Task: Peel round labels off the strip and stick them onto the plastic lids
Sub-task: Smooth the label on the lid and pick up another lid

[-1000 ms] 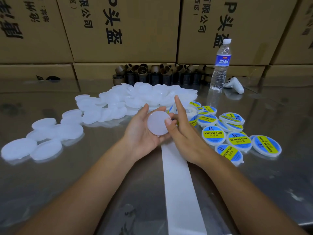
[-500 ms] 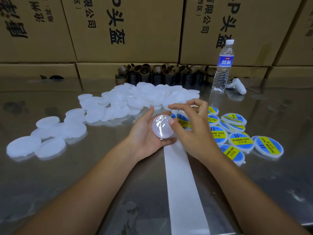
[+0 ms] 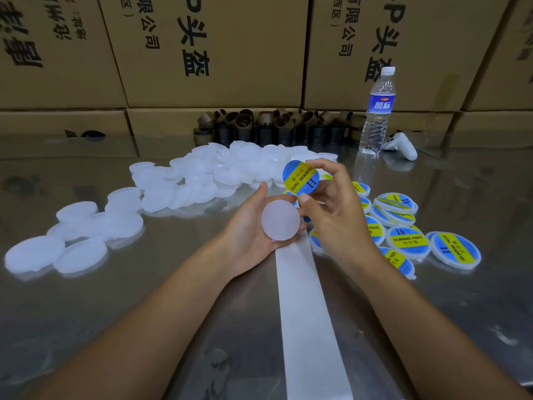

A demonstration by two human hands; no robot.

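Observation:
My left hand holds a plain white plastic lid face up, thumb along its far edge. Just above and behind it, my right hand pinches a round blue and yellow label by its edge, lifted clear of the strip. The white backing strip runs from under my hands down to the near table edge. A heap of unlabelled white lids lies at centre left. Several labelled lids lie to the right.
A water bottle and a white controller stand at the back right. Brown cardboard tubes line the back in front of stacked cartons. The steel table is reflective.
My right hand has peeled a label off the strip and raised it above the lid; before, its fingers were down at the strip behind the lid. The left hand still holds the lid.

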